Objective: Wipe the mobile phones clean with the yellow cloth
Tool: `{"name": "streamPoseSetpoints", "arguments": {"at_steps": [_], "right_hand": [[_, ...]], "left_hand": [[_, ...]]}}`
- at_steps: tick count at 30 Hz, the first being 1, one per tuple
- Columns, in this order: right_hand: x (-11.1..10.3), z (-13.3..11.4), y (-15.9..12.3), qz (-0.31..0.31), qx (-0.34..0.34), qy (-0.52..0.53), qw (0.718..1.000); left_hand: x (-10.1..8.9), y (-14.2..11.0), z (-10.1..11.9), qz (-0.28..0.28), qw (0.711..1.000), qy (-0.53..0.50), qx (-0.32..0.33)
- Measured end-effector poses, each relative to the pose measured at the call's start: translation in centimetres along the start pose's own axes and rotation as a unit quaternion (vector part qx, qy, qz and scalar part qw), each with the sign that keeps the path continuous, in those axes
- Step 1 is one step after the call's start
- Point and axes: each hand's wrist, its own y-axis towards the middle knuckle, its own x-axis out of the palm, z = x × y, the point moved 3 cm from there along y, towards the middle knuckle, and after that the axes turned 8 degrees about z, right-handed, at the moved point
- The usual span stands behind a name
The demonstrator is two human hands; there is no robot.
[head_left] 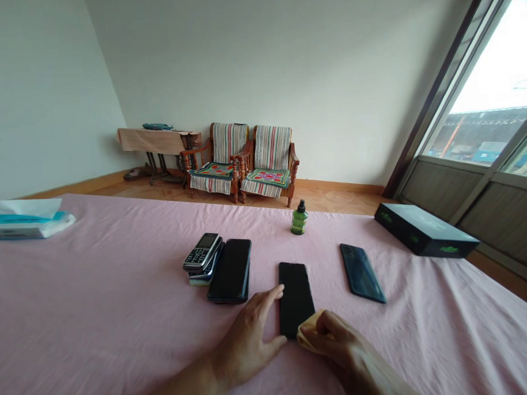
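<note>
Tissue pokes from its pack near the sheet's far-left corner; splayed left hand touches phone, right hand clutches cloth.

The black smartphone lies flat, blank screen up, just right of centre in the lower half of the frame, its long sides running up the view. A yellowish cloth, bunched small, covers its lower right corner; from here it seems to touch the glass.

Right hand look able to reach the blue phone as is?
Probably yes: only pink sheet seems to lie between the right hand and the blue phone, though that hand holds a yellow cloth.
</note>
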Motion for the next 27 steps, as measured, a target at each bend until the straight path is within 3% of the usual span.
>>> {"name": "streamPoseSetpoints", "arguments": {"at_steps": [4, 11, 19, 27], "right_hand": [[-0.3, -0.4, 0.4, -0.037, 0.004, -0.031, 0.999], [1.7, -2.5, 3.0, -0.048, -0.045, -0.056, 0.996], [0.2, -0.6, 0.8, -0.028, -0.007, 0.022, 0.999], [0.9, -0.5, 0.8, -0.028, -0.001, 0.001, 1.000]], "left_hand": [[-0.1, 0.2, 0.4, -0.013, 1.000, 0.004, -0.002], [0.1, 0.1, 0.1, -0.011, 1.000, 0.010, 0.015], [0.0, 0.3, 0.5, -0.009, 0.999, 0.028, 0.023], [0.1, 0.2, 0.4, -0.021, 0.997, 0.057, 0.041]]}}
